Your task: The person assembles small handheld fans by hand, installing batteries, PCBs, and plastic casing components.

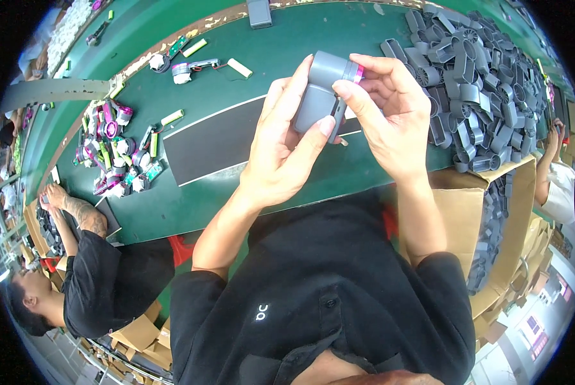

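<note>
I hold a grey plastic housing (317, 106), made of a round barrel and a boxy lower part, above the table in front of me. My left hand (276, 142) is closed round its left side, with the thumb pressed on the boxy part. At the barrel's right end, my right hand (396, 122) grips beside a magenta ring (360, 72), its thumb against the barrel. Something small and pale pokes out under the housing, too covered to name. Below my hands lies a black mat (210, 144).
Grey empty housings (467, 83) are heaped on the right, above an open carton (451, 212) holding more. Magenta motor assemblies with green cells (111, 147) pile up at left. Another assembly (194, 69) lies farther back. A co-worker (107, 276) sits at left.
</note>
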`<action>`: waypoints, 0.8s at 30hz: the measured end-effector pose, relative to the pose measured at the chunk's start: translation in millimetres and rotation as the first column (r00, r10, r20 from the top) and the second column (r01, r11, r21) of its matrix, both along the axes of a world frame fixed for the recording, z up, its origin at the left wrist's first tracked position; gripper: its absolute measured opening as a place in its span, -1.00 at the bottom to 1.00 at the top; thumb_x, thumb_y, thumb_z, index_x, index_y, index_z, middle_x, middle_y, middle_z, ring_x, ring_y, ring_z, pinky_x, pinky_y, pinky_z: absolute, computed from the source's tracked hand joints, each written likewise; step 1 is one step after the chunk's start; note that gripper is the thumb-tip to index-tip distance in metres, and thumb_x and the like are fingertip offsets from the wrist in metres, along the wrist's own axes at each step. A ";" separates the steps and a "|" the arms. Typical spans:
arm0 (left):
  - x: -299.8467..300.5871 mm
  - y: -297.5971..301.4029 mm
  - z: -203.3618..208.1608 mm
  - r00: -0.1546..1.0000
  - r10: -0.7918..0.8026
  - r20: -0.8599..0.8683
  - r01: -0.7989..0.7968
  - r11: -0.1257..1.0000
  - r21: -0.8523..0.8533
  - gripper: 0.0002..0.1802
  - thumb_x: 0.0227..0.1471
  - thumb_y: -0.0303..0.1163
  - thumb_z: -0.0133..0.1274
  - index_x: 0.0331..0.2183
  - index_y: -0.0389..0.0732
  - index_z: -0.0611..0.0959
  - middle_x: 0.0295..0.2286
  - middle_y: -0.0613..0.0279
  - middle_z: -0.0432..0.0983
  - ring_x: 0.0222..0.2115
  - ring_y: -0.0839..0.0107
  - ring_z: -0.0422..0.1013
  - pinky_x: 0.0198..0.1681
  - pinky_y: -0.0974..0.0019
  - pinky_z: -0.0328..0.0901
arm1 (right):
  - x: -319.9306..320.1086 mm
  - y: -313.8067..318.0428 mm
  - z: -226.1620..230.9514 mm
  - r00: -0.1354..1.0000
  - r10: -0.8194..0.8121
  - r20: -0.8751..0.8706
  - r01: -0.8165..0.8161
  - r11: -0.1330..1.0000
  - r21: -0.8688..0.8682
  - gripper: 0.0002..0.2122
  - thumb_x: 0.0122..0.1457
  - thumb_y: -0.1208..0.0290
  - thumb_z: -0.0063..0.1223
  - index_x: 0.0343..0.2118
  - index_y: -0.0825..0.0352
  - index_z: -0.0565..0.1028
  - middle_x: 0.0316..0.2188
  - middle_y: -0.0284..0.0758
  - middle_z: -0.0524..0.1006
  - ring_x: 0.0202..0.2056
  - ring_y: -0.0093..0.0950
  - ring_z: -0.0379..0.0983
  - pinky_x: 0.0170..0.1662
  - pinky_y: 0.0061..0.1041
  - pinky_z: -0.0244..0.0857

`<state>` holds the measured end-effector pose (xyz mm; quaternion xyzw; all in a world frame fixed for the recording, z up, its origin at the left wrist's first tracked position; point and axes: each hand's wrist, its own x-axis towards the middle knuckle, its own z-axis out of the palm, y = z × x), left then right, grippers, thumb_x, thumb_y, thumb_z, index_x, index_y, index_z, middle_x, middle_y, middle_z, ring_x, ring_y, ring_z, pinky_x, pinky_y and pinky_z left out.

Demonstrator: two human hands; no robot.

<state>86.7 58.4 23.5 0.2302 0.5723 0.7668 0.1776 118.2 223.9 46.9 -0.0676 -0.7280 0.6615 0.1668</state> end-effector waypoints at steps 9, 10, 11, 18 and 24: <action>2.9 1.4 1.6 0.950 -0.160 0.269 0.113 0.977 0.182 -0.30 0.26 -0.56 0.00 0.36 -0.27 0.18 0.01 0.11 0.42 -0.16 0.44 0.43 -0.14 0.30 0.45 | -6.3 11.7 -5.5 0.997 0.020 -0.070 -0.019 1.000 0.013 -0.71 0.25 0.41 0.23 -0.03 0.45 0.52 -0.32 -0.29 0.63 -0.30 -0.61 0.56 -0.17 -0.58 0.45; 5.2 1.7 4.3 0.947 -0.165 0.275 0.116 0.976 0.186 -0.30 0.26 -0.56 0.00 0.36 -0.27 0.18 0.01 0.11 0.42 -0.16 0.44 0.43 -0.14 0.30 0.45 | -11.7 13.8 -6.5 0.986 0.019 -0.163 -0.005 0.996 0.085 -0.73 0.33 0.32 0.12 -0.07 0.44 0.55 -0.30 -0.29 0.63 -0.29 -0.62 0.55 -0.17 -0.62 0.42; 7.6 1.8 6.9 0.931 -0.219 0.291 0.166 0.966 0.196 -0.30 0.27 -0.55 0.00 0.36 -0.30 0.18 0.00 0.10 0.42 -0.15 0.43 0.43 -0.15 0.30 0.44 | -16.2 14.3 -5.4 0.974 0.076 -0.214 -0.061 0.995 0.073 -0.75 0.36 0.31 0.07 -0.14 0.44 0.57 -0.34 -0.30 0.62 -0.32 -0.63 0.53 -0.22 -0.63 0.40; 16.0 5.8 4.3 0.915 -0.124 0.384 0.065 0.984 0.163 -0.35 0.17 -0.45 0.19 0.21 -0.40 0.33 -0.05 0.06 0.46 -0.14 0.34 0.47 -0.14 0.28 0.45 | -20.4 13.2 -7.8 0.927 0.002 -0.374 0.021 0.998 0.056 -0.65 0.41 0.32 -0.04 -0.45 0.44 0.61 -0.61 -0.42 0.53 -0.56 -0.71 0.36 -0.50 -0.64 0.20; 16.2 5.5 -3.8 0.812 0.111 -0.573 -0.318 0.908 -0.274 -0.44 -0.06 -0.45 0.39 -0.01 -0.40 0.59 -0.21 -0.01 0.59 -0.23 0.26 0.60 -0.18 0.31 0.54 | -19.3 8.9 -7.5 0.931 -0.049 -0.361 0.075 0.995 0.058 -0.64 0.40 0.35 -0.06 -0.51 0.43 0.59 -0.68 -0.42 0.50 -0.64 -0.72 0.31 -0.56 -0.64 0.13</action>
